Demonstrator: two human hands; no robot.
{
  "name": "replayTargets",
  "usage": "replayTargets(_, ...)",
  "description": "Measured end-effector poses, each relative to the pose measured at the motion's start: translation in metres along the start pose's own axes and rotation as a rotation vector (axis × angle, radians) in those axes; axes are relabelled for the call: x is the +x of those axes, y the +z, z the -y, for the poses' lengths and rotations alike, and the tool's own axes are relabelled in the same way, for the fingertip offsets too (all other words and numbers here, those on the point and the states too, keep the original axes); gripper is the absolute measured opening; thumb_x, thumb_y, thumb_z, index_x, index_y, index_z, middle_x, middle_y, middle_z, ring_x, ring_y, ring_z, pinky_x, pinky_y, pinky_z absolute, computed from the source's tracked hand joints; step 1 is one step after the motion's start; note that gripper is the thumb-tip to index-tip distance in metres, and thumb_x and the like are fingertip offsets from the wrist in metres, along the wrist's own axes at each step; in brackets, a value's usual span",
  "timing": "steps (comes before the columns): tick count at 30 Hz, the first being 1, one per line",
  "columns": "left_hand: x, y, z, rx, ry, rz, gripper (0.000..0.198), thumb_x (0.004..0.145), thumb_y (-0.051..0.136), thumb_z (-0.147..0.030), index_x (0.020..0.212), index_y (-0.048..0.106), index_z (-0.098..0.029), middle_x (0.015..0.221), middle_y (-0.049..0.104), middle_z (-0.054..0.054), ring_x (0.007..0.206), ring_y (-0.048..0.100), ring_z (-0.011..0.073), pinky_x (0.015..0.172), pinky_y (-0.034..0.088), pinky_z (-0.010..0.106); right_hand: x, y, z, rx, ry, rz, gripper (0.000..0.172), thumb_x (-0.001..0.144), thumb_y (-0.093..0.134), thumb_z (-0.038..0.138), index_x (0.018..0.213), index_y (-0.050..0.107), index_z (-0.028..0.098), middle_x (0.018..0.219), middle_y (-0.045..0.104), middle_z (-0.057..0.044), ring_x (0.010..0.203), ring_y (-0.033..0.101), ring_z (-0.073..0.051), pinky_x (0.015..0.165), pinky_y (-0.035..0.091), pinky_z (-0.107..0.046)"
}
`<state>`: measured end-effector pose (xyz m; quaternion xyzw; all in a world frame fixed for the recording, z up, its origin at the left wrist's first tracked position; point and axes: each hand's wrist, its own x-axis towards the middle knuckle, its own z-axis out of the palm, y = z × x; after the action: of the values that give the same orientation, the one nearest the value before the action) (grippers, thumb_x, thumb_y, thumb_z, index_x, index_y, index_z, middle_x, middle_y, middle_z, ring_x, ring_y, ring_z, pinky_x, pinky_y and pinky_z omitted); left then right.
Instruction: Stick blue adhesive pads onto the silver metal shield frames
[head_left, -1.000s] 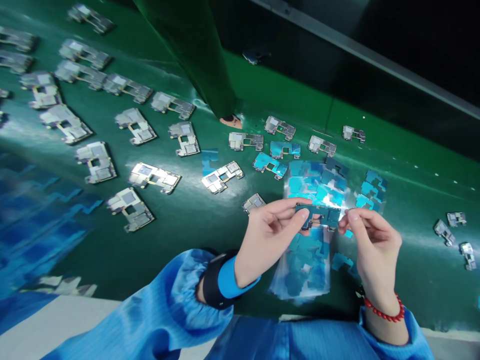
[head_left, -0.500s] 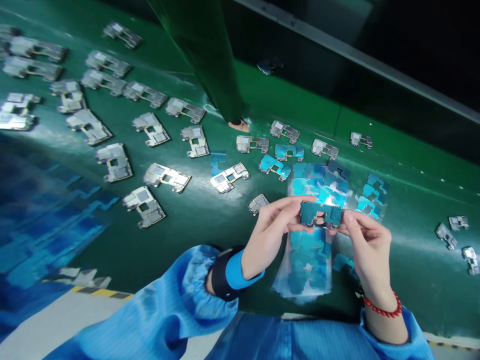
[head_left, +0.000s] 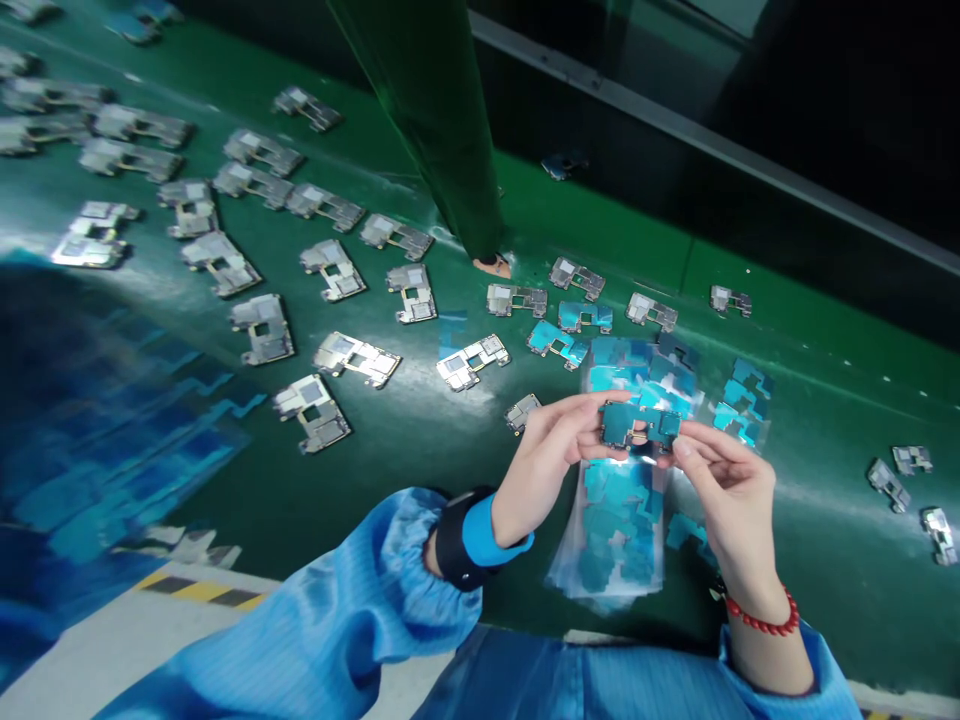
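Note:
Between my two hands is a circuit board (head_left: 619,424) with a teal-blue face, held above the green mat. My left hand (head_left: 546,450) is closed on its left end, fingers along the upper and lower edges. At the right end, my right hand (head_left: 724,480) pinches the board between thumb and fingers. Beneath it lies a stack of clear sheets with blue cut-out films (head_left: 619,530). Two boards with blue faces, one of them a blue-covered board (head_left: 556,343), rest just beyond the stack.
Many bare circuit boards (head_left: 356,358) are spread over the left and middle of the mat. A green post (head_left: 442,130) rises at the back. More blue film sheets (head_left: 112,450) lie blurred at left, and a few boards (head_left: 889,485) at far right.
The camera view has turned, so the boards at left appear shifted to the right. Both hands keep hold of the board; my right fingers have shifted slightly inward at its end.

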<state>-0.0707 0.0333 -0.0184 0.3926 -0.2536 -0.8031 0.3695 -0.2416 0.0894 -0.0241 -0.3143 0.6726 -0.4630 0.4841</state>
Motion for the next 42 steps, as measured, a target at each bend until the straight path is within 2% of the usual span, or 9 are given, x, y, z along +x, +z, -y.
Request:
replayTargets(9, 0.002, 0.0, 0.001, 0.005, 0.001, -0.005, 0.045, 0.083, 0.058, -0.043, 0.11, 0.062, -0.006, 0.095, 0.067, 0.013, 0.091, 0.066, 0.0225, 0.074, 0.058, 0.03, 0.002, 0.001, -0.004, 0.0, 0.081, -0.026, 0.044, 0.064, 0.077, 0.036, 0.097, 0.067, 0.009, 0.082, 0.065, -0.009, 0.072, 0.065, -0.015, 0.065, 0.057, -0.017)
replayTargets(14, 0.005, 0.0, -0.001, 0.146, 0.035, -0.025, 0.044, 0.082, 0.061, -0.038, 0.113, 0.063, -0.006, 0.096, 0.065, 0.01, 0.088, 0.065, 0.0169, 0.074, 0.058, 0.025, 0.003, -0.001, -0.008, -0.007, 0.101, -0.044, 0.051, 0.064, 0.076, 0.04, 0.103, 0.066, 0.009, 0.086, 0.065, -0.011, 0.077, 0.066, -0.016, 0.068, 0.058, -0.019)
replayTargets(19, 0.01, 0.0, -0.006, 0.316, -0.007, -0.022, 0.045, 0.081, 0.062, -0.029, 0.119, 0.059, -0.004, 0.069, 0.06, 0.002, 0.067, 0.058, 0.0075, 0.07, 0.056, 0.021, 0.009, 0.0, -0.013, 0.059, 0.139, -0.05, 0.055, 0.063, 0.077, 0.042, 0.104, 0.064, 0.008, 0.086, 0.065, -0.012, 0.077, 0.066, -0.015, 0.07, 0.058, -0.02)
replayTargets(24, 0.012, 0.001, -0.012, 0.336, 0.021, 0.011, 0.042, 0.082, 0.06, -0.025, 0.118, 0.059, -0.002, 0.09, 0.068, 0.011, 0.073, 0.062, 0.0098, 0.068, 0.054, 0.019, 0.013, 0.005, -0.011, 0.148, 0.145, -0.034, 0.06, 0.06, 0.078, 0.04, 0.106, 0.062, 0.006, 0.089, 0.064, -0.012, 0.077, 0.065, -0.014, 0.071, 0.058, -0.02)
replayTargets(27, 0.012, 0.0, -0.015, 0.346, 0.02, 0.012, 0.044, 0.08, 0.06, -0.021, 0.119, 0.058, -0.001, 0.089, 0.068, 0.012, 0.072, 0.064, 0.0108, 0.067, 0.053, 0.019, 0.014, 0.01, -0.005, 0.201, 0.181, -0.056, 0.065, 0.052, 0.082, 0.036, 0.105, 0.059, 0.004, 0.089, 0.064, -0.012, 0.074, 0.065, -0.014, 0.068, 0.057, -0.018)
replayTargets(29, 0.013, -0.002, -0.017, 0.296, -0.009, 0.026, 0.046, 0.079, 0.059, -0.017, 0.122, 0.057, -0.001, 0.091, 0.068, 0.011, 0.076, 0.065, 0.0121, 0.072, 0.054, 0.021, 0.014, 0.012, -0.002, 0.232, 0.196, -0.061, 0.068, 0.05, 0.083, 0.035, 0.105, 0.058, 0.004, 0.089, 0.064, -0.013, 0.073, 0.065, -0.013, 0.068, 0.057, -0.016)
replayTargets(33, 0.017, -0.005, -0.019, 0.254, -0.045, 0.013, 0.047, 0.079, 0.057, -0.012, 0.125, 0.056, -0.002, 0.091, 0.067, 0.009, 0.073, 0.064, 0.0087, 0.078, 0.054, 0.023, 0.016, 0.012, -0.003, 0.273, 0.194, -0.04, 0.072, 0.049, 0.083, 0.033, 0.109, 0.056, 0.004, 0.092, 0.064, -0.014, 0.074, 0.065, -0.012, 0.068, 0.056, -0.014)
replayTargets(38, 0.022, -0.008, -0.017, 0.412, -0.001, -0.015, 0.036, 0.073, 0.066, -0.017, 0.105, 0.063, 0.0, 0.072, 0.065, 0.006, 0.061, 0.059, 0.0081, 0.062, 0.051, 0.019, 0.019, 0.014, -0.008, 0.288, 0.175, -0.036, 0.074, 0.049, 0.083, 0.034, 0.11, 0.054, 0.004, 0.09, 0.064, -0.013, 0.074, 0.065, -0.011, 0.069, 0.055, -0.014)
replayTargets(42, 0.026, -0.01, -0.018, 0.419, 0.024, -0.041, 0.028, 0.068, 0.067, -0.013, 0.094, 0.062, -0.002, 0.063, 0.062, 0.004, 0.052, 0.056, 0.0078, 0.054, 0.047, 0.017, 0.015, 0.019, -0.008, 0.263, 0.148, 0.039, 0.075, 0.05, 0.082, 0.04, 0.109, 0.053, 0.003, 0.088, 0.064, -0.013, 0.072, 0.064, -0.011, 0.07, 0.054, -0.016)
